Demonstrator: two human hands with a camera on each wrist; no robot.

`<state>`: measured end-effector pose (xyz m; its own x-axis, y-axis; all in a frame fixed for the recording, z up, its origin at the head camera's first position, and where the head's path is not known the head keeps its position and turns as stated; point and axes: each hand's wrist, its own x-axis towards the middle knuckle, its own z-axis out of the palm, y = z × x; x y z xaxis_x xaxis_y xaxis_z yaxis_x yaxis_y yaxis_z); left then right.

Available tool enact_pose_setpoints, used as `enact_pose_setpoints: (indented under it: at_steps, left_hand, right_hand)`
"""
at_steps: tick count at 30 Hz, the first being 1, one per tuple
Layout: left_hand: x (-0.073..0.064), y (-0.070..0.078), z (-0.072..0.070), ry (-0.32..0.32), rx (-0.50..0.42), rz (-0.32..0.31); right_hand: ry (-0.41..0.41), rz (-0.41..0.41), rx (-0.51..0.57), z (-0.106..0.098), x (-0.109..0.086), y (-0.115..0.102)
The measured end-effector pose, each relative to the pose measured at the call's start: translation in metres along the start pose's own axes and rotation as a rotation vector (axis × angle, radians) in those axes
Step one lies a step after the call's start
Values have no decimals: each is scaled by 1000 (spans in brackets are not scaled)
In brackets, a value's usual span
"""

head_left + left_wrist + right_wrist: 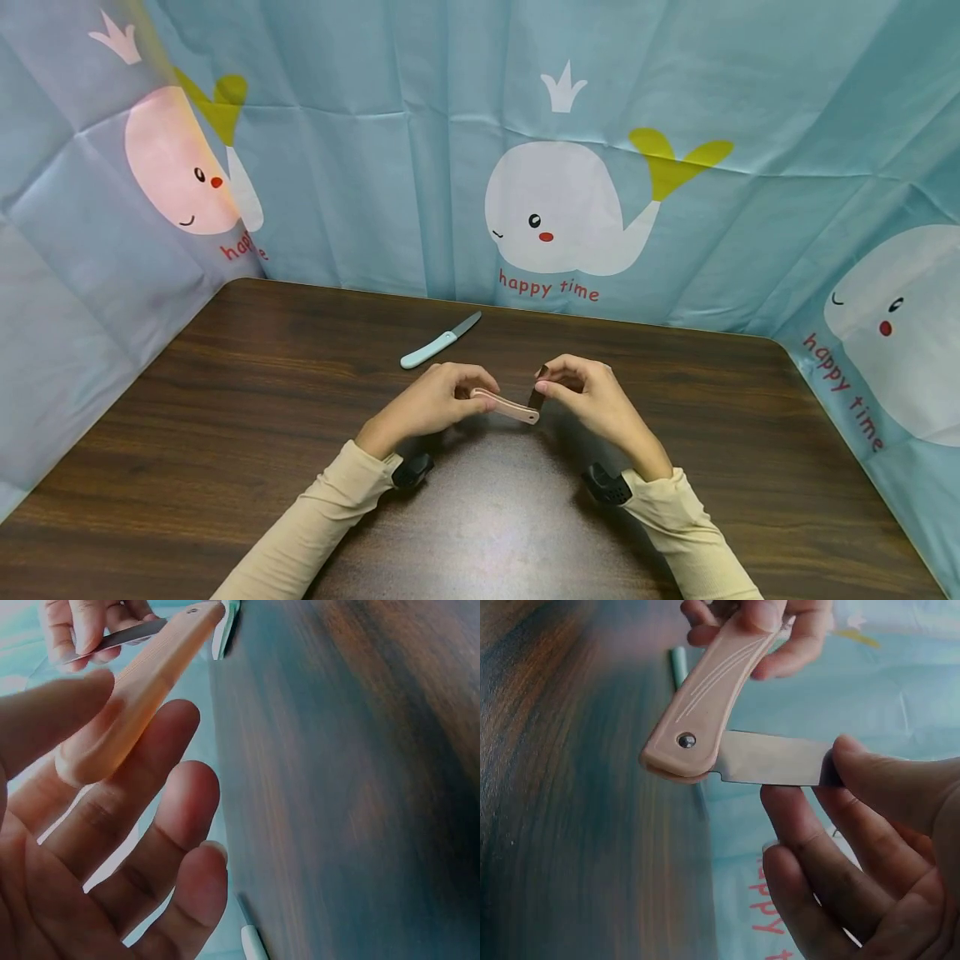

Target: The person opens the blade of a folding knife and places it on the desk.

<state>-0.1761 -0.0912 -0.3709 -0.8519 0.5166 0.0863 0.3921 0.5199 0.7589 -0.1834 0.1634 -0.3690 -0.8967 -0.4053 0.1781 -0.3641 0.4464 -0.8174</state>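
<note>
A folding knife with a pale pink handle (513, 408) is held between both hands, its blade (769, 759) swung partway out at a steep angle to the handle. My left hand (438, 400) pinches the rear end of the handle between thumb and fingers. The blade's tip end is pinched by the thumb and fingers of my right hand (592, 396). In the right wrist view, a round metal pivot and curved white grooves show on the handle (712, 697). The left wrist view shows the handle's (150, 697) side, with the other fingers spread below it.
A second folding knife with a light blue handle (427, 350) lies unfolded on the dark wood table (247, 400), beyond my left hand. Behind the table hangs a blue curtain (360, 167) printed with whales.
</note>
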Motion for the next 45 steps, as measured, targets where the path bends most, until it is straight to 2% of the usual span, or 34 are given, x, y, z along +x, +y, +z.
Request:
enact_pose_setpoints:
  at_steps: [3, 7, 15, 22, 26, 33, 37, 45]
  left_hand:
    - [0, 0, 1, -10, 19, 10]
    - [0, 0, 2, 7, 32, 22]
    - [-1, -1, -2, 41, 1, 45]
    - [-1, -2, -8, 73, -32, 27]
    - [-2, 0, -9, 82, -21, 16]
    - [-2, 2, -8, 84, -27, 28]
    - [-2, 2, -8, 82, -21, 42]
    - [-2, 3, -11, 103, -32, 20]
  right_hand:
    - [3, -7, 5, 1, -1, -1]
    - [19, -13, -9, 2, -2, -2]
    - [37, 4, -12, -4, -2, -3]
    - [32, 15, 14, -11, -1, 0]
    - [7, 18, 34, -13, 0, 1]
    - [-8, 53, -3, -14, -3, -2]
    - [3, 43, -27, -15, -3, -3]
    - [5, 20, -33, -19, -3, -2]
